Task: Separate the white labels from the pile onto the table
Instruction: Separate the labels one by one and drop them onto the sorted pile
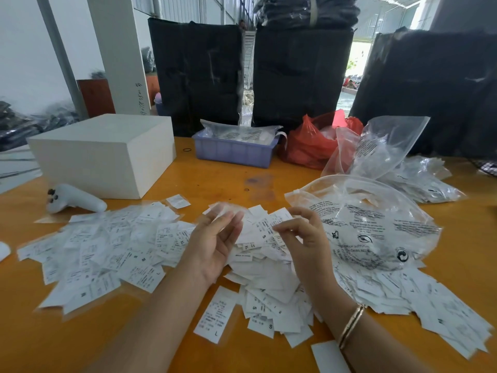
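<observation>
Left hand (215, 240), palm up, fingers straight and loose, with a blurry see-through label (226, 210) at the fingertips; pinched or just resting there, cannot tell. Right hand (301, 238) beside it, fingers curled, thumb and first finger close together as if pinching; too blurry to tell if anything sits between them. Gold bangle (351, 325) on the right wrist.

Right under both hands, the pile (269, 267) of white labels, heaped near the front middle of the table (215, 179). Spread labels (107, 249) lying flat to the left of the pile, toward the left edge. One label (215, 314) alone just in front of the pile. A clear bag (376, 224) touching the pile on its right.

Farther back: a white box (105, 154) by the left edge, a white controller (72, 199) in front of it, a blue tray (234, 150) and a red bag (312, 144) near the back edge.

Probably mid-sort: one label picked off the pile. Next, likely a drop onto the left spread, then a fresh pinch of one single label from the heap, not two stuck together.
</observation>
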`<move>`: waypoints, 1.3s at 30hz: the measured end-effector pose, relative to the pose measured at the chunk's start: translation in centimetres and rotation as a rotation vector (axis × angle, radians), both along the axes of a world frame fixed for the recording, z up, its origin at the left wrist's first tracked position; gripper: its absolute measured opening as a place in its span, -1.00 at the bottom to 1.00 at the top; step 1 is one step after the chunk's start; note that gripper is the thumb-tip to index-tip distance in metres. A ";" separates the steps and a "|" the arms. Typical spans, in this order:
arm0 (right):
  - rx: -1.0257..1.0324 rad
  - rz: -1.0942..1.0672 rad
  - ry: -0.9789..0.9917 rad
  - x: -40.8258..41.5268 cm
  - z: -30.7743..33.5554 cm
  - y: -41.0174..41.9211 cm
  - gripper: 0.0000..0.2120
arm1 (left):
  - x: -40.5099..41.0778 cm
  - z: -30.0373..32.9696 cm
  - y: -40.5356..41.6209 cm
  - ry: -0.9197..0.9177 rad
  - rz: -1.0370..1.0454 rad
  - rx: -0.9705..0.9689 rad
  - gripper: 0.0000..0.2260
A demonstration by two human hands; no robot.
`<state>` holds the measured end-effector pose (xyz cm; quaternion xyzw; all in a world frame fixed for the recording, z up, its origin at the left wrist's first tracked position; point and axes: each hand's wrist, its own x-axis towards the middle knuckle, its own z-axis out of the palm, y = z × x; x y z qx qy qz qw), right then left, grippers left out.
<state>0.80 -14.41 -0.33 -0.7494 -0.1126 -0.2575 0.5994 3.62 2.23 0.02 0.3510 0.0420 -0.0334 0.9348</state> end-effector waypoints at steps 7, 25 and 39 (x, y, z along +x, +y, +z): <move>0.371 0.233 0.248 -0.1 0.2 -0.4 -0.64 | -0.1 -0.2 0.0 0.053 -0.039 0.021 -0.74; 0.554 0.146 0.237 -0.2 0.6 0.0 -0.97 | -0.6 0.0 -0.8 -0.007 -0.052 0.154 -0.82; 0.371 0.135 0.230 0.3 -0.2 0.5 -0.93 | -0.5 -0.1 -1.3 -0.047 -0.050 0.201 -0.72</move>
